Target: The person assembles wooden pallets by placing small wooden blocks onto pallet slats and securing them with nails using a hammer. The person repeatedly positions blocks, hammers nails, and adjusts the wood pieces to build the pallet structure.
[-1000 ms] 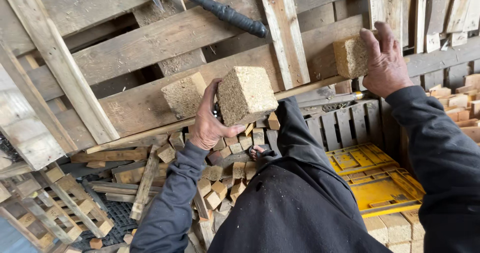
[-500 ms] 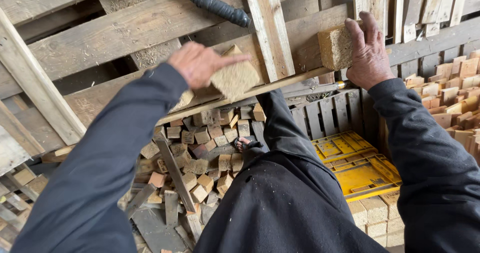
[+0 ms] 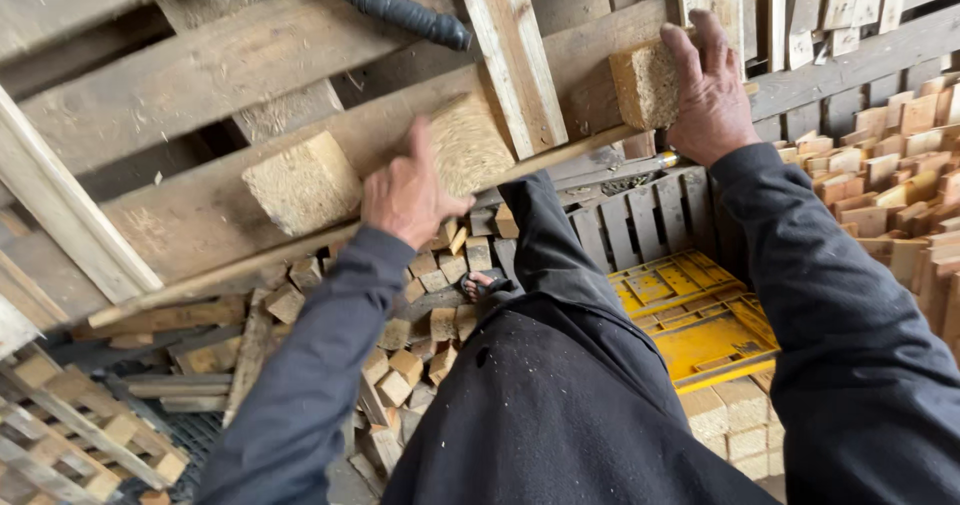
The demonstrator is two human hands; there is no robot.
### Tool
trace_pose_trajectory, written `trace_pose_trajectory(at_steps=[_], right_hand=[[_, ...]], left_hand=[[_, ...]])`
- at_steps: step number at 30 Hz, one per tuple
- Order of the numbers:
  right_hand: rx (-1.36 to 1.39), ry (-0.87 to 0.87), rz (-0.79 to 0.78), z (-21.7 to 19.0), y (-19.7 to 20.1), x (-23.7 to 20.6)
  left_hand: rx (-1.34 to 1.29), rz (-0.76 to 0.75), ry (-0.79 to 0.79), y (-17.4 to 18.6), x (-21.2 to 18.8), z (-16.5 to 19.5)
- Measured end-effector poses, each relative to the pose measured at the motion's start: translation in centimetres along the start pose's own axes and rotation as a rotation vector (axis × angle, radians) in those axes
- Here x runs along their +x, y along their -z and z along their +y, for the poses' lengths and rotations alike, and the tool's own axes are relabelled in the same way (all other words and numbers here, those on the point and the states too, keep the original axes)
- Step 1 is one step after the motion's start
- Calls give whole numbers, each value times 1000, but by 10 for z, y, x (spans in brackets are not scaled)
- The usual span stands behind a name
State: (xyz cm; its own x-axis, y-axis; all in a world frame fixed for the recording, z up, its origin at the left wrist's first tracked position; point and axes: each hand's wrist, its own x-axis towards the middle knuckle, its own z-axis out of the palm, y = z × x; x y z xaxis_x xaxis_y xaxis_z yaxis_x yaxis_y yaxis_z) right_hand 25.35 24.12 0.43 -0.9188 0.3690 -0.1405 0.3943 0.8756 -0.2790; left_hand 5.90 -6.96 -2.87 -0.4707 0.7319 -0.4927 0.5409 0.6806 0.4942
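Left hand (image 3: 405, 197) gripping pale pressed-wood block (image 3: 468, 143) on slanted wooden pallet board (image 3: 200, 205), beside fixed similar block (image 3: 300, 183). Right hand (image 3: 712, 95) clasping another chipboard block (image 3: 645, 85). Black-handled hammer (image 3: 385, 3) above; loose blocks heap (image 3: 430, 305) below.

Three pressed-wood blocks (image 3: 300, 180) are carried on the pallet boards (image 3: 180, 85); a hammer (image 3: 385, 3) is laid across the upper planks.

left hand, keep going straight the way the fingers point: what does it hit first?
The left hand is already on a pressed-wood block, fingers pointing up and away. Straight on, it would push that block against the long wooden board of the pallet frame behind it. Depth is hard to judge.
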Motion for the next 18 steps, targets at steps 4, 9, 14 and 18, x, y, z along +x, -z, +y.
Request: trace_pose_trajectory(at_steps=[4, 9, 14, 18], right_hand=[[1, 17, -4, -2, -2, 0], [-85, -11, -87, -7, 5, 5], [-552, -112, -435, -55, 26, 16], [168, 313, -236, -157, 6, 28]], left_hand=[[89, -146, -101, 0, 22, -3], [94, 24, -5, -10, 4, 11], [-386, 427, 274, -61, -61, 7], [-1078, 641, 172, -120, -130, -39]])
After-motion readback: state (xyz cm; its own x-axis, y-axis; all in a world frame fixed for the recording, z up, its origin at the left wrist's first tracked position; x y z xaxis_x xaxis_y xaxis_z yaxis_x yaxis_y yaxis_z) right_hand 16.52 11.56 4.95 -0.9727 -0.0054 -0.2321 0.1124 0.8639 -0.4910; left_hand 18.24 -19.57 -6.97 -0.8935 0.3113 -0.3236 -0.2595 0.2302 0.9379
